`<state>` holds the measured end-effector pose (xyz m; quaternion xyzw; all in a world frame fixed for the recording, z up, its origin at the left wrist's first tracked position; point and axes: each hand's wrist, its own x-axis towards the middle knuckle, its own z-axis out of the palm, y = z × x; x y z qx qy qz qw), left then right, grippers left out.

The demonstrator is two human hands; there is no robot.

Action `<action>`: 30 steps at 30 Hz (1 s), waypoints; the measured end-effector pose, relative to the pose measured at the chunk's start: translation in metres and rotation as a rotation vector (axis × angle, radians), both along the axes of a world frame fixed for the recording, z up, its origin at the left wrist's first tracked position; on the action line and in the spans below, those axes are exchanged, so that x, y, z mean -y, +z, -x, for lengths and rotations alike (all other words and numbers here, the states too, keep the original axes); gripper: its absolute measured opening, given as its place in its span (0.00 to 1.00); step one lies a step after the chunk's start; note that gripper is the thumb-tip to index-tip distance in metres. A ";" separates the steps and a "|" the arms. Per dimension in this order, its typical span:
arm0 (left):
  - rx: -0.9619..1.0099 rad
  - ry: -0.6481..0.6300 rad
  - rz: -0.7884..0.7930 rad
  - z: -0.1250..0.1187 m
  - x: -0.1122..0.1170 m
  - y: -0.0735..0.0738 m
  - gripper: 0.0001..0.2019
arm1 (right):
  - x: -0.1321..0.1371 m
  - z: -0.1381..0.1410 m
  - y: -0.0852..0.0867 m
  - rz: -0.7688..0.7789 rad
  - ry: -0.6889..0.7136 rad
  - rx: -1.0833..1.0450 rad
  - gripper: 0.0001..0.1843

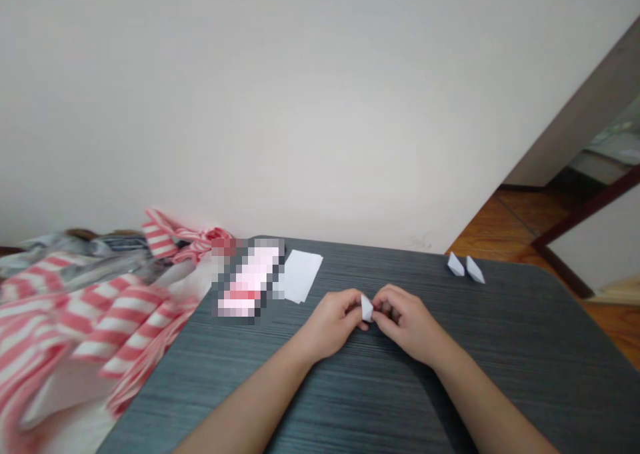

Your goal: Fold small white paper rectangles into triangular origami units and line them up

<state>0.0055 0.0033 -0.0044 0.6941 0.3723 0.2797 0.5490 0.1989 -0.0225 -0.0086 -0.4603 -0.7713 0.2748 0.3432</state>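
Over the dark table (500,374), hands (405,324) pinch folded paper (367,308) (white)

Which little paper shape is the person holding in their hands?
The small white folded paper shape pinched between the left hand and right hand. The two other white folded paper shapes lie on the dark grey table, away from both hands.

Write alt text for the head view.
A left hand and right hand pinch a small folded white paper piece over a dark grey wood-grain table. Two similar folded pieces sit far right, a white paper sheet lies far left, and pink-striped cloth heaps beside the table.
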 end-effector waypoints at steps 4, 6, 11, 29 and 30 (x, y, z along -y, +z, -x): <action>0.013 -0.014 0.017 0.000 0.000 -0.001 0.06 | -0.001 0.000 -0.002 -0.049 -0.021 0.037 0.10; 0.024 -0.015 0.018 -0.001 0.000 -0.001 0.06 | -0.001 0.001 -0.002 -0.055 -0.034 0.041 0.10; 0.051 -0.018 0.035 -0.001 0.001 0.001 0.06 | -0.001 0.000 0.000 -0.023 -0.013 -0.001 0.07; 0.089 -0.023 0.072 0.000 0.000 0.000 0.07 | 0.002 0.002 0.006 -0.029 0.012 0.022 0.09; 0.092 -0.023 0.067 0.000 0.000 0.000 0.07 | 0.002 0.002 0.005 -0.032 0.015 0.027 0.09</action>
